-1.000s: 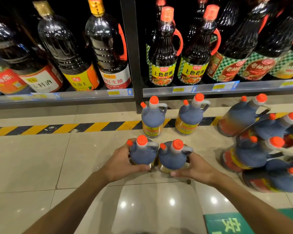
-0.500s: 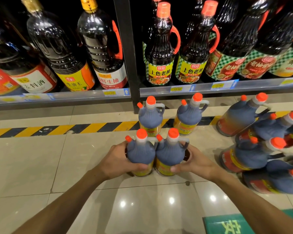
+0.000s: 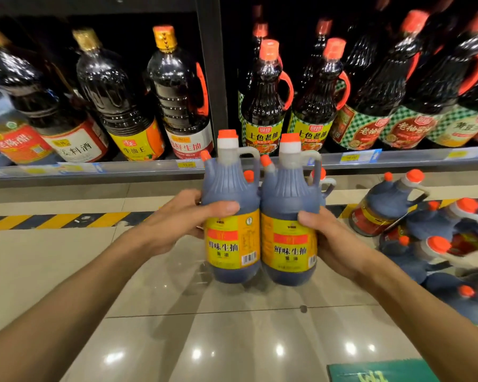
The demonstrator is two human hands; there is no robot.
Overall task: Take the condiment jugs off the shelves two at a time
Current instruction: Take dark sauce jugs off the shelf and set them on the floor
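— Shelves [image 3: 149, 172] of dark bottles are facing us. Where are we holding the jugs?
— Above the tiled floor [image 3: 53, 271]: our left hand [image 3: 177, 219] is gripping the left jug [image 3: 232, 216], our right hand [image 3: 329, 244] gripping the right jug [image 3: 287, 224], arms outstretched, jugs upright and touching.

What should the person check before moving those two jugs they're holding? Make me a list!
1. Left hand grips the left jug, thumb across its front: ok.
2. Right hand grips the right jug, thumb on its label: ok.
3. Both jugs upright, side by side and touching: ok.
4. Orange caps on both jugs: ok; whether tight, cannot tell.
5. Both jugs lifted off the tiled floor: ok.
6. Free floor to the right: not ok, a pile of jugs lies there, some tipped over.
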